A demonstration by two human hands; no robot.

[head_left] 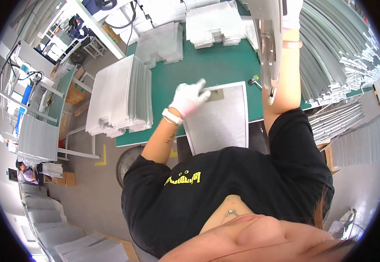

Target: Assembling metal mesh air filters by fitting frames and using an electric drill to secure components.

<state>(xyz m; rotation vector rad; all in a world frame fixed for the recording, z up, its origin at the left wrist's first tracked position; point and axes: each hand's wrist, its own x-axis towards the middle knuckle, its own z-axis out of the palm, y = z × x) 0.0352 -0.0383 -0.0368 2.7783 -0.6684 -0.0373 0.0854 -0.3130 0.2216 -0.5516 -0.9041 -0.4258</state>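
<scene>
My left hand (190, 98), in a white glove, is over the green table with its thumb and fingers apart. It is beside the top left corner of a silver mesh filter panel (218, 120), and I cannot tell whether it touches the rim. The panel has a small plate (216, 94) set in its far edge and reaches toward my body. My right arm stretches far forward, and my gloved right hand (291, 15) is at the top edge, its fingers hidden. Right beside that arm a long shiny metal piece (270, 52) stands close to the camera; what holds it is unclear.
Stacks of mesh panels stand on the green table (198, 65): a tall left stack (115, 94), a back left stack (160, 43) and a back stack (214, 22). A small hammer (254, 81) lies near the metal piece. Long metal strips (329, 52) are piled on the right.
</scene>
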